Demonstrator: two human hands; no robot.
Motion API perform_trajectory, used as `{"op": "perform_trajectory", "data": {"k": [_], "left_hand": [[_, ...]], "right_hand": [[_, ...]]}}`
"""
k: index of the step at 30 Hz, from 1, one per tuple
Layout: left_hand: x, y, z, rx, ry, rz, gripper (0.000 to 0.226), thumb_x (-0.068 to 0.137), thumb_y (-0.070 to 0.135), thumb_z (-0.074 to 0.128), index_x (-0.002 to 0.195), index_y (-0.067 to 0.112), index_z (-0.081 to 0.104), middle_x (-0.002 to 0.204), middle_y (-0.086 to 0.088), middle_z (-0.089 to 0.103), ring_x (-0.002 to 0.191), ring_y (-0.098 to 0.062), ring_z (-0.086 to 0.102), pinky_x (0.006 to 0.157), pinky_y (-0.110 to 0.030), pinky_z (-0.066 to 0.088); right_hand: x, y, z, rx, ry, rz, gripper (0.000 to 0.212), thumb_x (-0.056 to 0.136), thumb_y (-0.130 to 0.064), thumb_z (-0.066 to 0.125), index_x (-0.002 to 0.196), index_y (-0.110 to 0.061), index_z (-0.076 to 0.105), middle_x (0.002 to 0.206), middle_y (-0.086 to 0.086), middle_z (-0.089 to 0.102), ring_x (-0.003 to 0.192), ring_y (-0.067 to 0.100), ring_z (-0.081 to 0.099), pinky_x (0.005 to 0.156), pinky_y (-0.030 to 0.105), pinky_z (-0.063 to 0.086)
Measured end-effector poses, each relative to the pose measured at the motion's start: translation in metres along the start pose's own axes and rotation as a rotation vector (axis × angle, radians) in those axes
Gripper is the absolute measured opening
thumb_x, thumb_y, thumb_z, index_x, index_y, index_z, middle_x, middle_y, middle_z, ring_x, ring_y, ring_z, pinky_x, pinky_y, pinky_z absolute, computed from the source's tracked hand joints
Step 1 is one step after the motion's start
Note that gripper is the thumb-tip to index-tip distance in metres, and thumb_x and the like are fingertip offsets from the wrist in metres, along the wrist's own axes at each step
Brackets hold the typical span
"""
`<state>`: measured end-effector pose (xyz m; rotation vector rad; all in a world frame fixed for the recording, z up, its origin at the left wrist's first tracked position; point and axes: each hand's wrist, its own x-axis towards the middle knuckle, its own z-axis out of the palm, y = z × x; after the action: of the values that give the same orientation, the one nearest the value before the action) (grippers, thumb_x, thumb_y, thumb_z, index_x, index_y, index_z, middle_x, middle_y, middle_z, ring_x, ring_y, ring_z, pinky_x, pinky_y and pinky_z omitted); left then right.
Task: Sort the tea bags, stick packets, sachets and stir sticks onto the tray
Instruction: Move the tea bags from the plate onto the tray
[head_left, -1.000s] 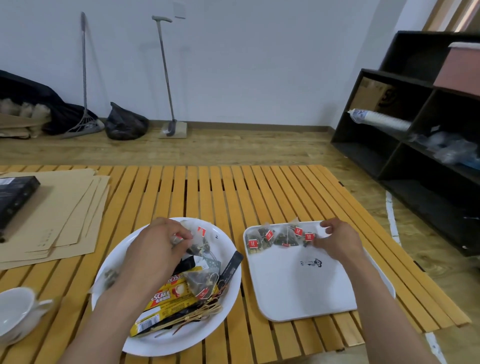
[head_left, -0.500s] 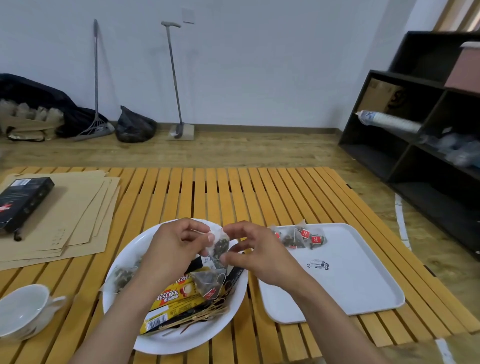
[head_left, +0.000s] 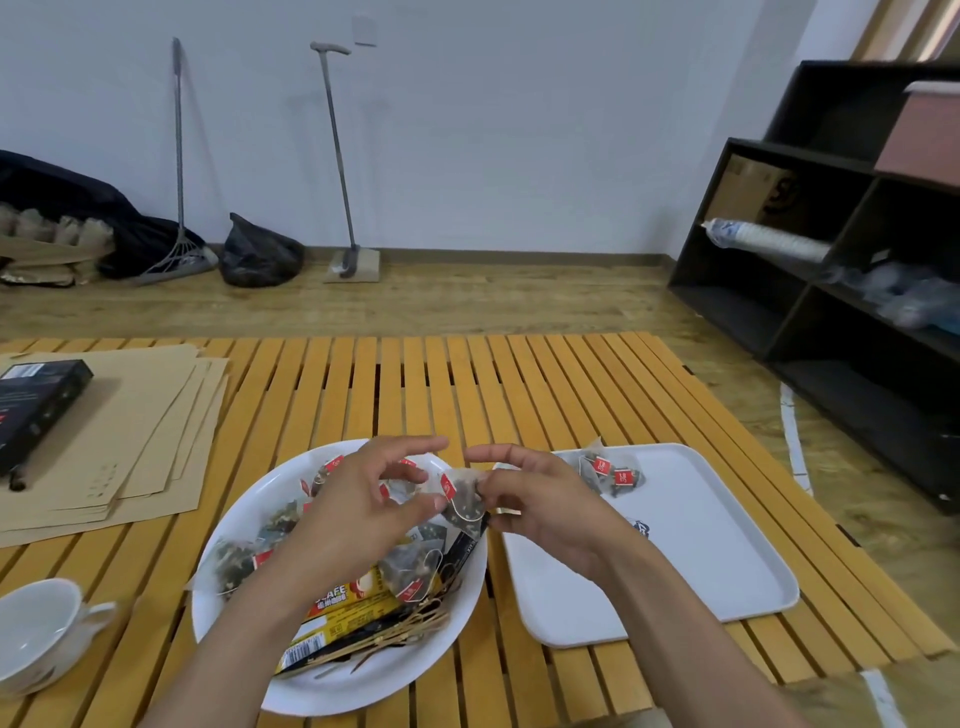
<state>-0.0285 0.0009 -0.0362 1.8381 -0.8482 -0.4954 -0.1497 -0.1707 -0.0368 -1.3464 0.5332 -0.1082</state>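
Both hands meet over the right rim of the white bowl (head_left: 228, 613). The left hand (head_left: 358, 509) and the right hand (head_left: 545, 512) each pinch a side of one pyramid tea bag (head_left: 464, 501), thumb and fingertips closed on its mesh, the other fingers loosely spread. A red tag hangs on the bag beside the left fingers; its print is too small to read.

Under and behind the left fingers the bowl holds more tea bags (head_left: 244, 564) with red tags, a yellow stick packet (head_left: 343, 605) showing the letters "AFE", which fits Nescafé, plus a barcode at its near end, a black sachet (head_left: 465, 548) with unreadable print, and a bundle of brown stir sticks (head_left: 400, 631) at the near rim.

Just right of the right fingers lies the white tray (head_left: 675, 561), touching or nearly touching the bowl. Two or three tea bags (head_left: 610, 470) sit in its far left corner; a small dark logo shows past the wrist. The rest of its surface is bare.

Left of the hands on the slatted tabletop (head_left: 519, 384) lie brown envelopes (head_left: 140, 447) under a black box (head_left: 39, 400), and a white cup (head_left: 36, 629) at the near left edge. The tray's near right corner sits close to the tabletop's right edge.
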Motion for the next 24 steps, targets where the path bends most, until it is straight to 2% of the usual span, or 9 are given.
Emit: {"op": "perform_trajectory", "data": {"k": [3,5,7,9,12,17,21,24], "left_hand": [[0.0,0.002,0.002,-0.033,-0.049,0.031,0.028,0.087,0.015,0.078,0.107,0.033,0.076,0.099,0.006,0.077,0.093,-0.011,0.073,0.08,-0.035,0.06],[0.001,0.002,0.003,-0.079,-0.023,0.017,0.018,0.086,0.012,0.079,0.099,0.025,0.078,0.092,0.0,0.079,0.083,-0.017,0.075,0.074,-0.035,0.059],[0.002,0.003,0.004,-0.115,0.034,-0.017,0.014,0.085,0.009,0.079,0.095,0.02,0.078,0.085,-0.002,0.078,0.072,-0.014,0.075,0.063,-0.028,0.056],[0.003,0.003,0.005,-0.136,0.08,-0.051,0.012,0.085,0.008,0.078,0.095,0.016,0.077,0.081,-0.003,0.078,0.064,-0.01,0.072,0.056,-0.021,0.054],[0.005,0.004,0.007,-0.176,0.121,-0.088,0.015,0.084,0.007,0.079,0.097,0.014,0.075,0.082,-0.006,0.077,0.064,-0.012,0.074,0.055,-0.019,0.056],[0.005,0.007,0.017,-0.226,0.113,-0.109,0.019,0.083,0.009,0.08,0.099,0.018,0.075,0.087,-0.004,0.078,0.073,-0.018,0.077,0.062,-0.026,0.059],[0.004,0.012,0.028,-0.317,0.114,-0.152,0.02,0.083,0.011,0.081,0.1,0.017,0.075,0.092,-0.005,0.078,0.077,-0.021,0.077,0.067,-0.029,0.062],[0.004,0.016,0.035,-0.302,0.094,-0.151,0.018,0.084,0.014,0.08,0.1,0.017,0.073,0.088,-0.004,0.078,0.078,-0.018,0.077,0.065,-0.029,0.061]], "right_hand": [[0.001,0.0,-0.001,0.086,-0.018,0.049,0.034,0.09,0.003,0.062,0.122,-0.009,0.065,0.071,0.007,0.064,0.075,0.021,0.059,0.085,0.043,0.047],[0.0,0.001,-0.002,0.09,0.006,0.059,0.036,0.09,-0.001,0.068,0.125,-0.008,0.062,0.073,0.009,0.066,0.075,0.021,0.062,0.084,0.041,0.05],[-0.003,0.0,-0.003,0.07,0.033,0.057,0.037,0.091,-0.011,0.071,0.127,-0.006,0.062,0.088,0.015,0.072,0.081,0.023,0.067,0.077,0.035,0.054],[-0.006,-0.002,-0.007,0.034,0.042,0.037,0.034,0.095,-0.023,0.07,0.123,-0.007,0.066,0.11,0.014,0.076,0.093,0.026,0.073,0.08,0.035,0.057],[-0.012,-0.004,-0.009,-0.024,0.016,0.009,0.037,0.093,-0.034,0.071,0.12,-0.009,0.068,0.114,0.011,0.076,0.105,0.028,0.073,0.089,0.038,0.057],[-0.012,0.001,-0.009,-0.154,0.039,0.031,0.045,0.084,-0.025,0.083,0.123,-0.015,0.064,0.109,0.007,0.078,0.098,0.019,0.076,0.084,0.032,0.059],[-0.009,0.002,-0.014,0.077,0.003,0.092,0.048,0.087,-0.019,0.079,0.129,-0.004,0.062,0.111,0.012,0.077,0.103,0.028,0.074,0.08,0.032,0.057],[-0.004,0.0,-0.025,0.243,0.092,0.034,0.049,0.085,-0.01,0.079,0.129,0.002,0.063,0.102,0.013,0.075,0.083,0.02,0.069,0.075,0.029,0.055]]}}
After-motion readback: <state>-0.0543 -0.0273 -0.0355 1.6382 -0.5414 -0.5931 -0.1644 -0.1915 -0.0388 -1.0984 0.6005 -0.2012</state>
